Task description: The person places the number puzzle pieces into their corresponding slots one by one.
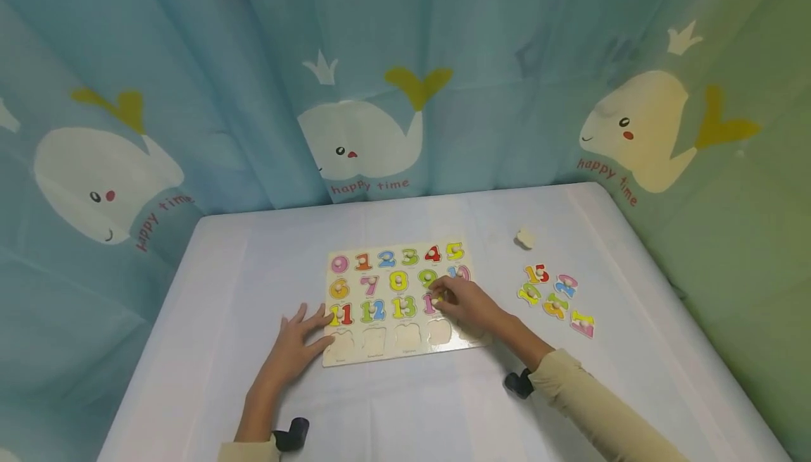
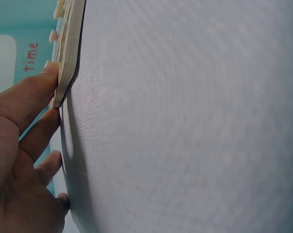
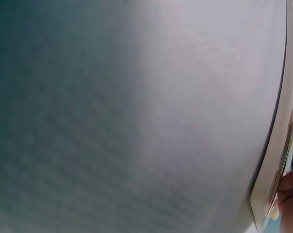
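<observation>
A wooden number puzzle board point(image 1: 374, 360) lies on the table, with pegged number pieces filling the upper rows. My left hand point(image 1: 294, 349) is spread at the board's left edge; in the left wrist view its thumb point(image 2: 37, 82) touches the board's corner. My right hand point(image 1: 472, 303) pinches the pink-and-yellow number piece point(image 1: 429, 305) in the third row, right of the green-and-yellow 13 point(image 1: 403, 307). This piece is partly hidden by the fingers. Only the fingers point(image 3: 288, 182) of the right hand show at the edge of the right wrist view.
Right of the board lie several loose number pieces, among them a red-and-yellow 15 point(image 1: 536, 274), a pink-and-blue 20 point(image 1: 566, 285) and a pink-and-yellow piece point(image 1: 582, 323). A plain wooden piece point(image 1: 524, 239) lies farther back. A whale-print curtain point(image 1: 253, 96) hangs behind the table.
</observation>
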The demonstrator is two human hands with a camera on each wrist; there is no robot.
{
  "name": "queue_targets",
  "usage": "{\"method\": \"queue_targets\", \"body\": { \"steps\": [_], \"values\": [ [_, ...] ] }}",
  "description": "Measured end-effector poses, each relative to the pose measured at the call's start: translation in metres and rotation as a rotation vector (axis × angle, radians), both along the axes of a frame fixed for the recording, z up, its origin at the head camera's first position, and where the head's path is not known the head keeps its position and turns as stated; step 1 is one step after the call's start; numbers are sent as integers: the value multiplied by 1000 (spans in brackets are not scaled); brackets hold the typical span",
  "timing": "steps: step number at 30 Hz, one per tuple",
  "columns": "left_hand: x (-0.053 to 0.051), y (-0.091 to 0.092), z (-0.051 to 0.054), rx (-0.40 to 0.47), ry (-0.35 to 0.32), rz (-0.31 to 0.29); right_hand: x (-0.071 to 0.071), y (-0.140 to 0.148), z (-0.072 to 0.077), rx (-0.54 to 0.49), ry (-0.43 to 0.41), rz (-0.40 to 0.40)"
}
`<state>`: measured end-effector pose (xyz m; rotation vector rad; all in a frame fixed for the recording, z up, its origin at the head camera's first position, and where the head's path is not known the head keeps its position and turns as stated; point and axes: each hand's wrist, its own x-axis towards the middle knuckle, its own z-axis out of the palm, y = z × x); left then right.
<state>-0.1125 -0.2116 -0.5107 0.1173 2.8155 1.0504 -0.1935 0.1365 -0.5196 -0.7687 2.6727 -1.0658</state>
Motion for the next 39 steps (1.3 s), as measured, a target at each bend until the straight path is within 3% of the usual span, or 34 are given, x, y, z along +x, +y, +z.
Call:
{"method": "queue_targets", "body": {
  "steps": [9, 13, 17, 22, 26, 29, 39],
  "values": [
    [-3, 0, -2, 8, 3, 14, 3, 3, 1, -68, -22, 12],
    [-1, 2, -4, 10, 25, 11, 8, 8, 6, -161, -81, -81],
    [0, 3, -3, 12, 58, 14, 9, 17, 14, -222, -68, -170],
    [0, 1, -1, 8, 49, 18, 8, 29, 15, -178, -32, -239],
    [-1, 2, -1, 8, 54, 9, 9, 37, 11, -123, 4, -381],
    [-2, 2, -1, 8, 58, 1, 11, 41, 7, -76, -13, -463],
    [0, 1, 5, -8, 39, 3, 15, 50, 10, 29, -146, -406]
  ]
}}
